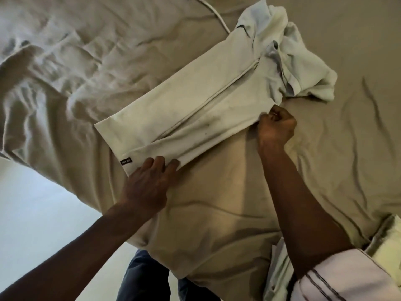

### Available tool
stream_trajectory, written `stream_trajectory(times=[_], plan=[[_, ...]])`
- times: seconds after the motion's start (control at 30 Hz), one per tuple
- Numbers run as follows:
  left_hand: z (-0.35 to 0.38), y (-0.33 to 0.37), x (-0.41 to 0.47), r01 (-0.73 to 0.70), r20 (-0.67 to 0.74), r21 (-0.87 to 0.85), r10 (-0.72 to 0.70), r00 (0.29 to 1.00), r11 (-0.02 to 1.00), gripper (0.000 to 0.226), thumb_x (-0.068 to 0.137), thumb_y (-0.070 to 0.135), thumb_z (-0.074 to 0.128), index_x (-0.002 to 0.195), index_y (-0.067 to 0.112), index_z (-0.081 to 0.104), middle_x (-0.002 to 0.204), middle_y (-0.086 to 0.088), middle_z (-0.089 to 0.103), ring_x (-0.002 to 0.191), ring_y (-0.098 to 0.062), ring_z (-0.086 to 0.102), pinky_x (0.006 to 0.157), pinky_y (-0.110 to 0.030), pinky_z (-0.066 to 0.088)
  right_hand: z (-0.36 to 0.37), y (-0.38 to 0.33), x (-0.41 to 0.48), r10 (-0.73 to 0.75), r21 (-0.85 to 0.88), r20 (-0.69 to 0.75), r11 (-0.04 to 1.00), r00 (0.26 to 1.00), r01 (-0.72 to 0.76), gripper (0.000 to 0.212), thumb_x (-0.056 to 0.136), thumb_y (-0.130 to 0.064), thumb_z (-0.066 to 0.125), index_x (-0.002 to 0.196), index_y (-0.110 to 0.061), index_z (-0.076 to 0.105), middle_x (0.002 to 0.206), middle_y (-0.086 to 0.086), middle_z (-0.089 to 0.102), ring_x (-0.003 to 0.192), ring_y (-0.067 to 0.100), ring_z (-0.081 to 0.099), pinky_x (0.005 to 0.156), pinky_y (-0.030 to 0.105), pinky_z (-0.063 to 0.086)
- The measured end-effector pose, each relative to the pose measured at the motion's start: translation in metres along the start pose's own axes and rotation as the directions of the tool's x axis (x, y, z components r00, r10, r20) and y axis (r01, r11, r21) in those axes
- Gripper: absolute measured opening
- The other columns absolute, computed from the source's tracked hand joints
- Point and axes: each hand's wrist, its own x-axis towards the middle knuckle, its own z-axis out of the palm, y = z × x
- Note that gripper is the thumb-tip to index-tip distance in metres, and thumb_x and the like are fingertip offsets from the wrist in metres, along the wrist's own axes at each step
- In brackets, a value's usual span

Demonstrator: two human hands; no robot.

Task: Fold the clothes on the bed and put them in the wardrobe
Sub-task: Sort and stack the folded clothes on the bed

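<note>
A pale cream shirt (195, 109) lies on the bed, folded lengthwise into a long strip with a small black label near its lower left corner. Its collar end is bunched up at the upper right. My left hand (149, 181) rests on the strip's near corner, fingers lying on the fabric edge. My right hand (275, 129) is curled into a fist and pinches the shirt's near edge further up the strip. The wardrobe is out of view.
The bed has a beige sheet (325, 148) and a crumpled duvet (54, 72) at the left. A white cable (217, 16) runs at the top. More light clothes (386, 242) lie at the lower right. Pale floor (32, 213) shows at the lower left.
</note>
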Motion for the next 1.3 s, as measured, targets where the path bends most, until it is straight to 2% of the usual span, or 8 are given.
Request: stream_trajectory(times=[0.17,0.33,0.53,0.7,0.83,0.93,1.1,1.3], plan=[[-0.027,0.003,-0.001,0.092,0.354,-0.066,-0.063,0.933,0.994,0.071,0.086,0.045,0.056,0.152,0.03,0.037,0.129,0.002,0.052,0.121,-0.025,0.055,0.087,-0.037,0.054,-0.015,0.005,-0.01,0.002,-0.121,0.068,0.993,0.998,0.006,0.039,0.084,-0.022,0.076,0.122,-0.017,0.067,0.096,-0.005,0.066,0.095,0.017,0.067,0.084,0.018,0.051],[-0.042,-0.035,0.015,0.247,-0.168,-0.372,-0.327,0.93,0.895,0.046,0.092,0.054,0.052,0.127,0.025,0.062,0.12,-0.005,0.062,0.112,-0.03,0.059,0.093,-0.048,0.051,0.008,0.023,-0.097,0.32,-0.059,0.357,0.945,0.877,-0.321,0.064,0.051,-0.066,0.076,0.096,-0.022,0.065,0.095,0.009,0.076,0.088,0.034,0.075,0.08,0.055,0.062],[-0.037,-0.089,0.063,0.577,0.016,-0.237,-0.591,0.807,0.782,0.056,0.086,0.049,0.07,0.134,0.028,0.052,0.136,-0.009,0.053,0.129,-0.035,0.046,0.105,-0.053,0.036,0.044,0.037,-0.216,0.444,-0.028,0.518,0.863,0.731,-0.504,0.037,0.07,-0.034,0.092,0.098,-0.017,0.074,0.09,-0.005,0.076,0.081,0.013,0.074,0.07,0.027,0.06],[-0.055,-0.126,0.085,0.443,0.152,-0.184,-0.42,0.895,0.877,0.041,0.088,0.055,0.069,0.114,0.024,0.067,0.115,-0.009,0.066,0.111,-0.036,0.062,0.094,-0.045,0.047,0.063,0.023,-0.265,0.538,0.062,0.433,0.783,0.723,-0.619,0.024,0.075,-0.01,0.087,0.096,-0.01,0.076,0.089,0.003,0.078,0.082,0.021,0.076,0.081,0.041,0.064],[-0.069,-0.149,0.078,0.392,0.262,-0.324,-0.317,0.912,0.861,0.043,0.09,0.05,0.073,0.115,0.017,0.059,0.102,-0.008,0.072,0.098,-0.033,0.066,0.082,-0.039,0.051,0.057,0.012,-0.281,0.558,0.109,0.397,0.76,0.729,-0.641,0.021,0.078,0.003,0.082,0.099,-0.002,0.078,0.09,0.009,0.078,0.068,0.0,0.072,0.059,0.014,0.052],[-0.071,-0.164,0.068,0.338,0.327,-0.235,-0.254,0.91,0.911,0.047,0.089,0.052,0.073,0.114,0.02,0.051,0.099,-0.011,0.071,0.093,-0.037,0.067,0.077,-0.041,0.052,0.053,0.012,-0.294,0.522,0.003,0.403,0.821,0.752,-0.571,0.022,0.071,-0.016,0.091,0.088,-0.014,0.079,0.078,-0.008,0.076,0.061,-0.009,0.067,0.052,0.009,0.043],[-0.08,-0.158,0.069,0.126,0.149,-0.06,-0.116,0.982,0.99,0.066,0.078,0.052,0.075,0.13,0.026,0.045,0.122,-0.006,0.057,0.109,-0.034,0.058,0.089,-0.051,0.05,0.05,0.002,-0.286,0.477,-0.3,0.142,0.856,0.867,-0.422,0.058,0.08,-0.059,0.074,0.122,-0.023,0.061,0.117,-0.001,0.065,0.109,0.027,0.065,0.085,0.034,0.051],[-0.111,-0.094,0.169,-0.056,-0.068,-0.355,0.033,0.997,0.933,0.051,0.091,0.048,0.067,0.129,0.016,0.056,0.122,-0.006,0.062,0.109,-0.028,0.06,0.092,-0.041,0.05,0.022,-0.029,-0.154,0.493,0.297,-0.208,0.855,0.845,-0.425,0.052,0.081,-0.062,0.056,0.114,-0.021,0.062,0.105,-0.001,0.066,0.099,0.021,0.061,0.084,0.03,0.045]])
